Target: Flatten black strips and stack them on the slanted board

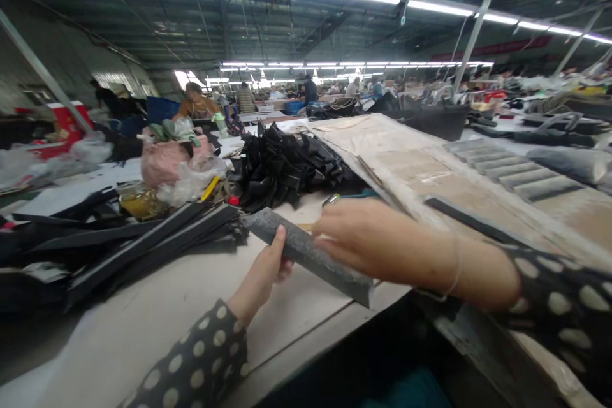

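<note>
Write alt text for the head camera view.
A person's left hand grips a gray strip over a pale worktable, the right hand partly covering it. Beyond is a heap of black pieces; long dark strips lie to the left.

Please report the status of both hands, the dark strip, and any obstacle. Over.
Left hand holding dark strip, thumb on top. Right hand at strip, fingers blurred, contact unclear. Black pile beyond, seemingly not in the way.
</note>
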Demonstrator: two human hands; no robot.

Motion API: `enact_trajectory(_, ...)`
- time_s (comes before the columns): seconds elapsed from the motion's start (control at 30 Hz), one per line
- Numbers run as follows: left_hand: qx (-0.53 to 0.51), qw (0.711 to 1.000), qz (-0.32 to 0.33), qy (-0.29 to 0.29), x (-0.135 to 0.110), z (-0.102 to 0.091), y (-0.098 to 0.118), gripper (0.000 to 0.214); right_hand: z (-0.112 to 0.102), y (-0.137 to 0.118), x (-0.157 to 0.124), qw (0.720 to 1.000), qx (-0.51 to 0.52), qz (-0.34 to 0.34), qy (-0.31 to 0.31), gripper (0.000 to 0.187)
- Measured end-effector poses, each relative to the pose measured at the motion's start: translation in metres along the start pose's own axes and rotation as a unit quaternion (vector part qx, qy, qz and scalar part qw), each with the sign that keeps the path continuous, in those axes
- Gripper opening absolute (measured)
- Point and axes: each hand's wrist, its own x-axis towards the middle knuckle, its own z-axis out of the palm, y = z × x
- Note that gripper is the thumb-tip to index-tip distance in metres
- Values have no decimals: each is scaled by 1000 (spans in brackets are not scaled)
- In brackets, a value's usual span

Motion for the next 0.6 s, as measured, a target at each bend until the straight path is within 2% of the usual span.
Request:
enact_trajectory(0.03, -46, 999, -21, 0, 1, -2, -7, 57, 25, -3, -4, 999, 20, -14, -28, 20)
enact_trajectory(0.13, -133, 988, -76, 4, -2, -2, -24, 54, 98, -12, -16, 997, 36, 5, -72, 15)
enact_trajectory(0.2, -154, 982, -108, 0, -8, -4, -29, 52, 131, -16, -20, 996, 34, 12, -79, 10)
enact_trajectory(0.27, -146, 978, -148, -34, -18, -10, -32, 53, 149, -16, -21, 997, 25, 3, -77, 9)
enact_trajectory(0.33, -107, 973, -179, -99, -31, -17, -35, 53, 156, -11, -21, 997, 14, -14, -75, 9)
enact_trajectory(0.4, -29, 969, -180, -165, -44, -21, -37, 50, 158, -4, -19, 997, 7, -24, -72, 8)
enact_trajectory(0.47, 85, 968, -127, -199, -53, -20, -38, 42, 159, 2, -16, 998, 9, -20, -64, 8)
enact_trajectory(0.5, 153, 965, -70, -203, -55, -17, -38, 37, 161, 3, -14, 998, 15, -20, -60, 8)
enact_trajectory(0.53, 222, 955, 7, -196, -54, -14, -37, 33, 162, 4, -12, 998, 30, -21, -55, 8)
enact_trajectory(0.6, 339, 908, 185, -164, -49, -7, -36, 24, 162, 5, -10, 997, 68, -18, -38, 10)
